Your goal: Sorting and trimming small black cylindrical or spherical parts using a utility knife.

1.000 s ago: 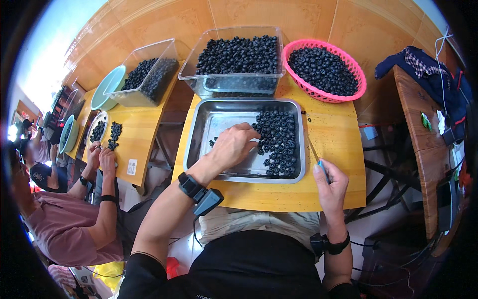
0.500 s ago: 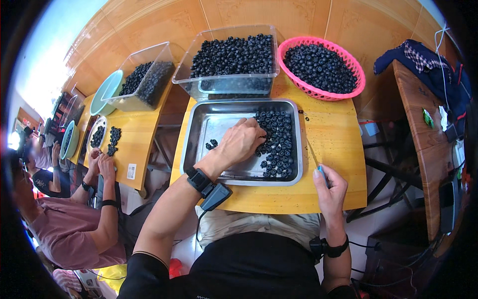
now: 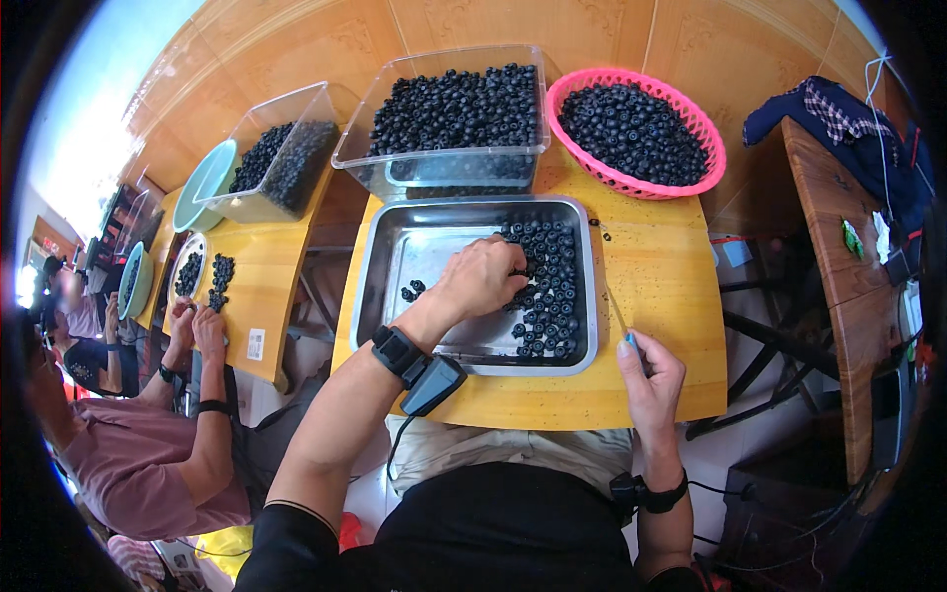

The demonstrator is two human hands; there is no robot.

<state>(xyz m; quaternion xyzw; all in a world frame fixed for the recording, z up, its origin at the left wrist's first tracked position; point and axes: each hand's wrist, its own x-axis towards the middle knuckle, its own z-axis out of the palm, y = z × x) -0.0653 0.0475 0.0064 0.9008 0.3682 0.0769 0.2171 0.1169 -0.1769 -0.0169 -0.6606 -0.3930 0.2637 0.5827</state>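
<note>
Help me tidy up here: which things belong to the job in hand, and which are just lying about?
Apparently in the job:
metal tray and its dark berries, left hand among them
thin blue-handled tool in the right hand
clear bin and pink basket, both holding berries

Likely lying about, at the side table:
dark blue cloth
small green item

Tray (image 3: pixel 513 371) on a table (image 3: pixel 671 296), tub (image 3: pixel 444 156) behind it, basket (image 3: pixel 714 153) far right
Berries (image 3: pixel 554 281) lie along the tray's right side, a small cluster (image 3: pixel 413 291) at its left; the left hand (image 3: pixel 482 277) is over the tray between them, the right hand (image 3: pixel 653 385) near right, outside the tray, with a slim tool (image 3: pixel 630 339); a second table (image 3: pixel 271 261) stands to the left, a third table (image 3: pixel 843 257) to the right
</note>
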